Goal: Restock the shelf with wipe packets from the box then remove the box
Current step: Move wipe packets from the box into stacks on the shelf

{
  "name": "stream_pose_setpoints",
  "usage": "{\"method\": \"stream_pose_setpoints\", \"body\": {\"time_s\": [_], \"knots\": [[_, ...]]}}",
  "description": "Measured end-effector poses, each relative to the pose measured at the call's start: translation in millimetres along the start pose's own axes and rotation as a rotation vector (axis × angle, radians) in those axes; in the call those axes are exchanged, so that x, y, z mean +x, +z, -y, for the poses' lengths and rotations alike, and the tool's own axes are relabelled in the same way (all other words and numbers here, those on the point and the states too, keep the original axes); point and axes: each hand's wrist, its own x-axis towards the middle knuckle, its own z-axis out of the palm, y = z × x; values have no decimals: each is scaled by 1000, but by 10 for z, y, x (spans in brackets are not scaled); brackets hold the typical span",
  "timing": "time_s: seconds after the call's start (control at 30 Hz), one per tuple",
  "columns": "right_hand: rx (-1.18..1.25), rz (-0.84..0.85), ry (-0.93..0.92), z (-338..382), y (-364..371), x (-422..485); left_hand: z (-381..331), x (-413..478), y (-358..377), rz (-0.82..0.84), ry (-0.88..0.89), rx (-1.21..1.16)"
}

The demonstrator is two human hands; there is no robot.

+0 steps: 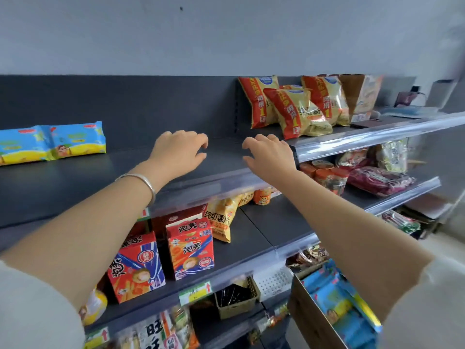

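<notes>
Over shelf [75, 187] | L hand [176, 152], R hand [270, 157] (prob. empty) | wipe pkts [50, 142] well left

Two blue-and-yellow wipe packets [52, 142] sit side by side, touching, at the far left of the dark grey top shelf [75, 182]. Low at the near right, the open cardboard box [310, 321] holds more blue packets [337, 304].

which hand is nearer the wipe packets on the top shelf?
Left. The left hand hovers right of the wipe packets; the right hand is farther right, by the chip bags.
</notes>
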Motion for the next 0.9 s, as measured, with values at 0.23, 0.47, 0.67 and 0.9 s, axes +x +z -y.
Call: {"method": "stream_pose_setpoints", "body": {"time_s": [0.23, 0.47, 0.67, 0.9], "knots": [[-73, 41, 124, -944, -218, -743, -1256, 252, 30, 32, 143, -81], [-102, 103, 269, -1529, -241, -1317, -2084, 382, 260, 131, 227, -195], [-141, 215, 356, -1774, -60, -1761, -2573, 314, 611, 241, 360, -249], [-172, 405, 497, -2002, 305, -2196, -2936, 263, 1176, 391, 497, -321]]}}
